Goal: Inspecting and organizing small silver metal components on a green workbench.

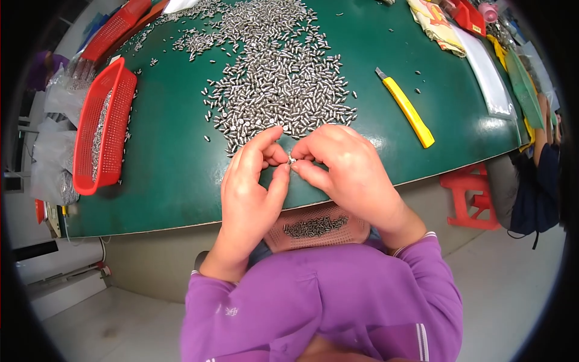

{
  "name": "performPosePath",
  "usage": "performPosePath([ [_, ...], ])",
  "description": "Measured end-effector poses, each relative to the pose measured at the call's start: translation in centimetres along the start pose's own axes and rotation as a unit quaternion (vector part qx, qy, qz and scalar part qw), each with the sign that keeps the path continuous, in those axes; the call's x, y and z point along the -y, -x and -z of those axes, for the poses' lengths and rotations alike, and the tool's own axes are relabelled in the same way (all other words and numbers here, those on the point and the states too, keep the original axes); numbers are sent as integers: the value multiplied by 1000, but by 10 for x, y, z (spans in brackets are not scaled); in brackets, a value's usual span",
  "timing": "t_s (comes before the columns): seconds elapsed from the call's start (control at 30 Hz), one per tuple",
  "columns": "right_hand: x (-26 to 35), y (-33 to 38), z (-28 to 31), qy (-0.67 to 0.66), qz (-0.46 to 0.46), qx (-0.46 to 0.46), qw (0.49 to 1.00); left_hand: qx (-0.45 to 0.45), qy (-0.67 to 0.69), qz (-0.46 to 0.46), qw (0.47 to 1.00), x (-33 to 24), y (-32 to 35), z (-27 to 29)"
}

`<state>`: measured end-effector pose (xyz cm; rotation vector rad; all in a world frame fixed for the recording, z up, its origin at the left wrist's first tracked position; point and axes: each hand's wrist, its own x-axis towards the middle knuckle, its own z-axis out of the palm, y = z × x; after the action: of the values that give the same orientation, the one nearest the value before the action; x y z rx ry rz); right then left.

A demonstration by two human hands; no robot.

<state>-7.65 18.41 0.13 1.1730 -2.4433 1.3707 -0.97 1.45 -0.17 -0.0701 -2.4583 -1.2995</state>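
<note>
My left hand (pixel 250 175) and my right hand (pixel 347 160) meet over the near part of the green table. Between their fingertips is a small silvery metal piece (pixel 292 160), pinched from both sides; its exact shape is too small to make out. Just beyond my fingers spreads a big heap of small metal pieces (pixel 271 84), silvery and bullet-shaped. Below my wrists, at my lap, a pink mesh basket (pixel 277 241) holds many more small metal pieces (pixel 316 227), darker in look.
A red perforated basket (pixel 84 139) with metal pieces stands at the left. To the right lies a yellow utility knife (pixel 409 113) on the green table (pixel 175 108). Clear plastic bags (pixel 54 151) hang at the far left. A red stool (pixel 470 196) stands under the right edge.
</note>
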Motion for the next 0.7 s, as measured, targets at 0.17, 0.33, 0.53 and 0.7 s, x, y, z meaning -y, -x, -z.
performPosePath([
  [0.17,-1,-1,-2,-5,10,-6,1000,-1,6,-1,1000,1,1,0],
  [0.33,-1,0,-2,6,10,-2,1000,-15,11,-11,1000,2,1,0],
  [0.53,0,0,0,-5,0,5,1000,1,0,-22,1000,0,1,1],
  [0.7,1,-1,1,1,2,14,1000,12,-14,-34,999,3,1,3],
])
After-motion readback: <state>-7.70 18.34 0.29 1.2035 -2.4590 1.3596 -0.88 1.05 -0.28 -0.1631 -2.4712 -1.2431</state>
